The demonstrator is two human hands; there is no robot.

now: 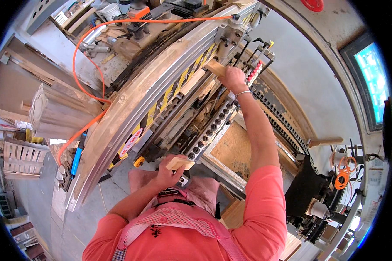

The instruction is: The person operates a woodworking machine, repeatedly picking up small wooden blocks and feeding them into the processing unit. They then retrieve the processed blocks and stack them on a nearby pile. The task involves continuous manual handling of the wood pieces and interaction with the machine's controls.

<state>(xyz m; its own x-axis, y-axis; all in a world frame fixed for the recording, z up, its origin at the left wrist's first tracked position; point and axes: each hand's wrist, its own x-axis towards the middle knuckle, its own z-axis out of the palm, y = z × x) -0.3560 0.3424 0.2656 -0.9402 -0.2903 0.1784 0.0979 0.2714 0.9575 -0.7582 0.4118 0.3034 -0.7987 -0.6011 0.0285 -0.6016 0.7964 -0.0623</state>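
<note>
My left hand (166, 172) is closed around a short pale wood block (179, 163) at the near end of a long machine. My right arm reaches far forward, and my right hand (234, 80) grips a flat wooden piece (215, 68) by its near right end. That piece lies against the machine's far end, beside a yellow-and-black striped strip (178, 85). Between my hands runs a slanting row of round black knobs (212, 127) on a pale bar. A lighter wood strip (193, 82) rests in the machine alongside the striped edge.
A dusty curved metal rail (130, 93) borders the machine on the left, with an orange hose (75, 65) looping over it. A lit screen (372, 82) stands at the right. Below it are a black cover (304, 191) and orange coiled tubing (343, 177). A slatted crate (24, 157) sits far left.
</note>
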